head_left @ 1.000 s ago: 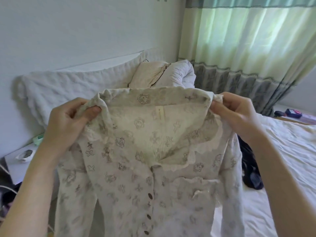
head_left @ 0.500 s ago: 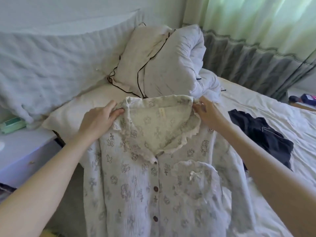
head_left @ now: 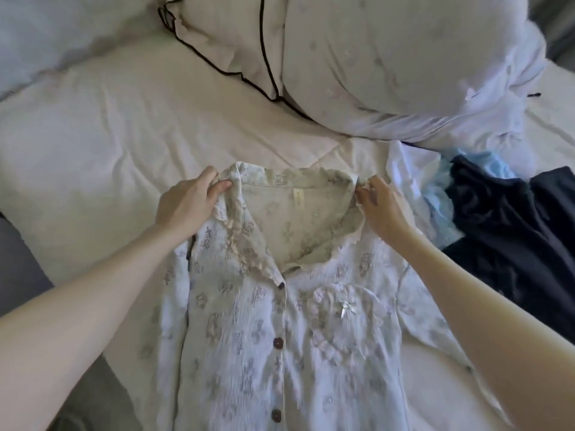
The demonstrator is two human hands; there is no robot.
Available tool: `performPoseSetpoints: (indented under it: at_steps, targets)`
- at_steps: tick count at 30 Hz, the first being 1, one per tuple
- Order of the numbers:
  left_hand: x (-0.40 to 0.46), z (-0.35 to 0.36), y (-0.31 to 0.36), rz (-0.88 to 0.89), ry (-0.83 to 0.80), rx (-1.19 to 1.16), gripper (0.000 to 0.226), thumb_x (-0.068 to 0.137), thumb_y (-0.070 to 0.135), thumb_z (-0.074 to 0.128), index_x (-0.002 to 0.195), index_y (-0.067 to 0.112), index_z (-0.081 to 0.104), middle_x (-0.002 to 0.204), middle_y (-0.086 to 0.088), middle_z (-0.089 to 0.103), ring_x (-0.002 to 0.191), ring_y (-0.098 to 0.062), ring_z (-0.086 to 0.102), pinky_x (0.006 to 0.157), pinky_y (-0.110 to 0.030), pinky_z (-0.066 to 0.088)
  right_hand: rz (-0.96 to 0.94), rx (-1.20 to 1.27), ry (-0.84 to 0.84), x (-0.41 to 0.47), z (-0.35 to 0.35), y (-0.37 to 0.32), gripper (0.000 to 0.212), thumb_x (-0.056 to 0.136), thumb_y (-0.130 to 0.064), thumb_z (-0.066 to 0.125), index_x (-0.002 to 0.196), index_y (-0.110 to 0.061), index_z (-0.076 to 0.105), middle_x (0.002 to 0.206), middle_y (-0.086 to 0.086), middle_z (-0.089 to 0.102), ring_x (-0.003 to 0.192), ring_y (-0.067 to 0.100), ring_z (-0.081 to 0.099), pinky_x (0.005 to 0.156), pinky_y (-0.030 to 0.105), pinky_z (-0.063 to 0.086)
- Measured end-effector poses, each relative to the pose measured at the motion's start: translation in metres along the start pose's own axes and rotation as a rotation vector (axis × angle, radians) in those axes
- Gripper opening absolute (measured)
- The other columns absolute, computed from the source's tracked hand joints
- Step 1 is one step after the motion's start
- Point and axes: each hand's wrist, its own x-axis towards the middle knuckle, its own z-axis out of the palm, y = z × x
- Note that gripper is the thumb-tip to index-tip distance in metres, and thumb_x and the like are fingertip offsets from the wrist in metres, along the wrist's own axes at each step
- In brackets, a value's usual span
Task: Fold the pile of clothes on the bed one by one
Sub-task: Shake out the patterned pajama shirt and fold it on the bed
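Observation:
A pale printed pyjama shirt (head_left: 249,337) with dark buttons, a lace-edged collar and a chest pocket with a small bow lies front up on the bed (head_left: 93,150). My left hand (head_left: 186,203) grips the left shoulder at the collar. My right hand (head_left: 378,206) pinches the right shoulder at the collar. To the right lies the pile of other clothes: a dark navy garment (head_left: 513,244), a light blue piece (head_left: 441,209) and a white piece (head_left: 407,172).
A rolled white duvet (head_left: 404,66) and a cream pillow with black piping (head_left: 230,35) sit at the head of the bed, just beyond the shirt. A grey floor strip (head_left: 18,259) shows along the bed's left edge.
The shirt, held up in the air a second ago, has been lowered and laid flat on the bed. Both hands kept their hold on the shoulders and my view tipped down.

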Motion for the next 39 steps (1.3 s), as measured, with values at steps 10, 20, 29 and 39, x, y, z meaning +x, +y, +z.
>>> performPoseSetpoints:
  at_steps: [10,20,29,39]
  targets:
    - [0.043,0.135,-0.022,-0.299,-0.166,-0.402,0.018,0.103,0.012,0.033,0.087,0.013,0.043,0.082,0.006,0.053,0.087,-0.008,0.048,0.067,-0.005,0.037,0.104,-0.087,0.018,0.055,0.121,0.064,0.017,0.099,-0.019,0.038,0.090,-0.009,0.049,0.098,0.018,0.059,0.094,0.033,0.051,0.083,0.043,0.036]
    - [0.058,0.158,-0.046,-0.235,-0.129,-0.036,0.068,0.084,0.052,0.011,0.111,0.007,0.055,0.096,-0.026,0.061,0.085,-0.040,0.059,0.073,-0.044,0.046,0.038,-0.207,0.154,0.064,0.142,0.077,0.032,0.098,-0.016,0.038,0.122,-0.007,0.056,0.107,0.017,0.062,0.098,0.035,0.055,0.087,0.044,0.036]
    - [0.025,0.104,-0.024,-0.157,-0.083,-0.002,0.052,0.095,0.043,0.044,0.131,0.006,0.042,0.105,-0.013,0.060,0.069,-0.021,0.055,0.058,-0.032,0.044,0.075,-0.085,0.066,0.021,0.101,0.044,0.042,0.100,-0.031,0.038,0.137,-0.011,0.043,0.143,0.014,0.039,0.132,0.030,0.033,0.110,0.045,0.024]
    - [-0.148,0.052,-0.001,-0.408,-0.005,0.236,0.039,0.077,0.021,0.075,0.105,-0.002,0.061,0.101,-0.025,0.057,0.089,-0.044,0.054,0.068,-0.049,0.044,-0.290,-0.217,-0.223,-0.160,0.132,-0.036,0.052,0.096,-0.040,0.033,0.142,-0.017,0.041,0.151,0.014,0.033,0.141,0.034,0.025,0.110,0.062,0.020]
